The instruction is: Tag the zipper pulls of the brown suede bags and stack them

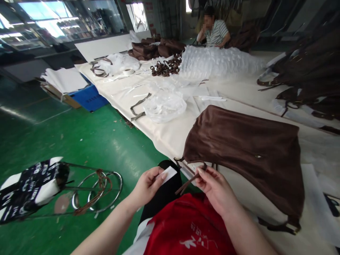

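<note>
Meanwhile, white tag (170, 174) in left hand (150, 185).

- A red apron (180, 226), creased, below the fingers of both hands
- White printed characters and a white logo (188, 243) low on it
- A white garment (140, 235) showing beside the red cloth
- Black legwear (154, 209) below the left fingers (159, 180)

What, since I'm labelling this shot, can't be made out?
All in the head view:
White card: one end hidden by the left hand.
Brown strap: pinched part behind the fingers of the right hand.
Blue box: lettering too small.
Brown pile: cut off by right edge.
</note>
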The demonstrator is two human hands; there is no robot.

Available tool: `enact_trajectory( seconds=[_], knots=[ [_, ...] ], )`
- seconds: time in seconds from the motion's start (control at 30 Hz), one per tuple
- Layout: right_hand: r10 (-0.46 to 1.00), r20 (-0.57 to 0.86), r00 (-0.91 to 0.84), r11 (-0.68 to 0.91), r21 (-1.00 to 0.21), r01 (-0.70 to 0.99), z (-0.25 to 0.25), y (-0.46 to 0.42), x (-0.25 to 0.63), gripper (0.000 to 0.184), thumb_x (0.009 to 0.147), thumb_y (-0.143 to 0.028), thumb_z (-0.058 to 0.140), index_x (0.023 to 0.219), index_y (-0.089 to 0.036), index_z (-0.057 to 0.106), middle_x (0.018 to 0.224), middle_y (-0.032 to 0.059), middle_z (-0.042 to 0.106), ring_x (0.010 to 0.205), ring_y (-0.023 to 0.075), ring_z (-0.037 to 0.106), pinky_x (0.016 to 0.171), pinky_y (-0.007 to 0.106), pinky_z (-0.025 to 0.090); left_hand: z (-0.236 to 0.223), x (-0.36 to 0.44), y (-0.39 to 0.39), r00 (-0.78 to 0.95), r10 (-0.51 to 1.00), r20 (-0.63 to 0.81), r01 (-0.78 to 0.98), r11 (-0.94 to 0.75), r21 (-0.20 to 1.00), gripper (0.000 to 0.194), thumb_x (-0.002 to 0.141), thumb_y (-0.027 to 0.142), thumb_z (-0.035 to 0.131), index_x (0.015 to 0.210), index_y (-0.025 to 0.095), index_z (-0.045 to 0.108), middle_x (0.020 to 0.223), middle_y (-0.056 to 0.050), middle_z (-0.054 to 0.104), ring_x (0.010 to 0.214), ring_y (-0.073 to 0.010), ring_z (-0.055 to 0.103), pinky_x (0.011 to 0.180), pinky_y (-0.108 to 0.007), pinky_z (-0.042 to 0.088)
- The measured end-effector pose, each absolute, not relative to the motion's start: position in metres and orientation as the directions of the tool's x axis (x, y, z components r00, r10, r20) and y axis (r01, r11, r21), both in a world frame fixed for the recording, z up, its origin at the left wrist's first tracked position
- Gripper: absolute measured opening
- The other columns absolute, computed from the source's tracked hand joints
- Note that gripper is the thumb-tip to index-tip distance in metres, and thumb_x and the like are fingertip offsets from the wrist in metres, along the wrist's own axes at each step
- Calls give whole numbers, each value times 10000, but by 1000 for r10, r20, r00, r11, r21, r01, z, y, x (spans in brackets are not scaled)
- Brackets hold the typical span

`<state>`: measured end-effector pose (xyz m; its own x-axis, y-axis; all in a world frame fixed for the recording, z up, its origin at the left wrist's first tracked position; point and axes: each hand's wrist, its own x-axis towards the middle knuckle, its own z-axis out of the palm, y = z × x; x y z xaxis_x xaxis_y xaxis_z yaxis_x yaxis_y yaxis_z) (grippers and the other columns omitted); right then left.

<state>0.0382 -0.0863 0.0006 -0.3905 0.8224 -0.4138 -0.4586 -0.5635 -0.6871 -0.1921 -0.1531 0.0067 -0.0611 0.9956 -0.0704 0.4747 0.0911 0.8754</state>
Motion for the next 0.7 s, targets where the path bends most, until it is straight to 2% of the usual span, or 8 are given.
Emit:
enact_trajectory(
  seconds=[0.13,0.43,0.7],
  knots=[
    [841,-435,-323,-541,-667,-511,-3,-80,34,272,645,-350,853,791,-185,695,740,-14,661,604,77,591,571,188,497,14,-189,-166,39,997,-67,513,38,858,273,886,384,564,745,157,617,658,-3,548,604,-110,466,582,-219,361],
    [874,-424,-236,-483,-712,-510,-2,-81,30,314,636,-373,854,795,-176,667,715,-16,657,592,91,607,557,204,519,18,-190,-162,100,994,-38,529,-21,848,229,892,346,561,768,168,636,700,-31,611,636,-127,542,606,-223,399],
    [903,-343,-261,-423,-818,-389,-11,-87,26,316,712,-421,793,886,-187,670,745,-1,669,630,107,623,610,227,522,10,-187,-159,170,985,-37,581,-70,811,178,888,309,574,793,171,633,711,-28,607,654,-129,537,630,-224,390]
  ],
)
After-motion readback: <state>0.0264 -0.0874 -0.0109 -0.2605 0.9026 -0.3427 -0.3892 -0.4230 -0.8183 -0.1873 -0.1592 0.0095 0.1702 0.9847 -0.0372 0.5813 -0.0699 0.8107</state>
